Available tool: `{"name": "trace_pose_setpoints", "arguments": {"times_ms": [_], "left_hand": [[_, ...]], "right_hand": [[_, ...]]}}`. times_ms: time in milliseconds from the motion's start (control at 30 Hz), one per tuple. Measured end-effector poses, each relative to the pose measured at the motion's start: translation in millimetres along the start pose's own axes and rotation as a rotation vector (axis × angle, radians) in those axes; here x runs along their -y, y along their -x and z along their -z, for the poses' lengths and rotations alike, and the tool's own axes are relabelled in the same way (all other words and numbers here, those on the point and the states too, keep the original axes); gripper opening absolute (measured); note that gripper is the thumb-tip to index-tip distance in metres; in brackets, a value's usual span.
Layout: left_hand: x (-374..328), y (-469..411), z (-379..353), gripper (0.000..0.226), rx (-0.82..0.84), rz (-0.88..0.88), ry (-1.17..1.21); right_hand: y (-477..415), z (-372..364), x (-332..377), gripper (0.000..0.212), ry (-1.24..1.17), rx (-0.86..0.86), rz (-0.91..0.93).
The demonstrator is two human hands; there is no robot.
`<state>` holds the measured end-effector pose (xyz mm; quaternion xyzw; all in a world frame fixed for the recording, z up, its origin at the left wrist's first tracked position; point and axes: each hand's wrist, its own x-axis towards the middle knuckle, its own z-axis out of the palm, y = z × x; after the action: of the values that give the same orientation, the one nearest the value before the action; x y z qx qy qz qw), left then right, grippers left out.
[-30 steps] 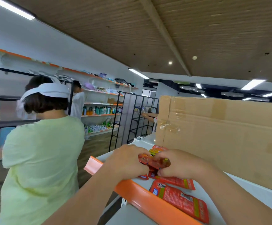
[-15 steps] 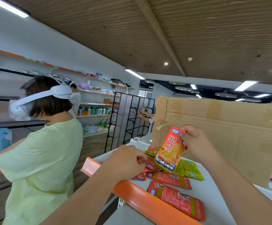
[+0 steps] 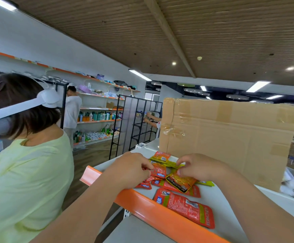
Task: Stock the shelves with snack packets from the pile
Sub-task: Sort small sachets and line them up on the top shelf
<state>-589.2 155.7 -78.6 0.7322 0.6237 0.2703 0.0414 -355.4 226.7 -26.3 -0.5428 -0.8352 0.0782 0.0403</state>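
Shelf (image 3: pixel 160 210): white, orange-lipped.
Left hand (image 3: pixel 134 171): pinches red packet (image 3: pixel 159 171).
Right hand (image 3: pixel 200 169): pinches orange packet (image 3: pixel 181 181) by its top edge.
Handling: likely light, floppy, slick; grip sealed edges.

Our L hand (image 3: pixel 130 170) pinches a red pkt (image 3: pixel 158 171) just in front of the cardboard box (image 3: pixel 230 137). Our R hand (image 3: pixel 200 168), also in front of the box, pinches the orange KONCHEW pkt (image 3: pixel 180 181). A second red pkt (image 3: pixel 184 207) lies flat farther from the box, beside the shelf's orange edge strip (image 3: pixel 160 213).
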Motion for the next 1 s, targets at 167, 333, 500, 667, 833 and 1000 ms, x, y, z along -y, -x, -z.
{"name": "trace_pose_setpoints", "arguments": {"times_ms": [167, 333, 500, 667, 833, 1000], "left_hand": [[-0.4, 0.3, 1.1, 0.023, 0.023, 0.015, 0.047], [-2.9, 0.7, 0.8, 0.019, 0.017, 0.001, 0.027], [-5.7, 0.8, -0.8, 0.024, -0.027, -0.020, -0.069], [-4.9, 5.0, 0.0, 0.025, -0.143, -0.037, -0.020], [-3.1, 15.8, 2.2, 0.026, -0.430, -0.046, 0.298], [5.4, 9.7, 13.2, 0.031, -0.682, 0.200, 0.760]], "right_hand": [[-0.3, -0.9, 2.3, 0.043, 0.050, 0.040, 0.021], [-3.1, -2.4, -1.0, 0.042, 0.049, 0.032, 0.029], [-5.8, -2.7, -2.2, 0.040, 0.070, 0.028, 0.042], [-6.7, -3.5, -1.7, 0.038, 0.069, 0.031, 0.044], [-4.4, -3.3, -0.9, 0.036, 0.069, 0.037, 0.048], [-2.1, -3.3, -1.1, 0.036, 0.064, 0.035, 0.052]]}}
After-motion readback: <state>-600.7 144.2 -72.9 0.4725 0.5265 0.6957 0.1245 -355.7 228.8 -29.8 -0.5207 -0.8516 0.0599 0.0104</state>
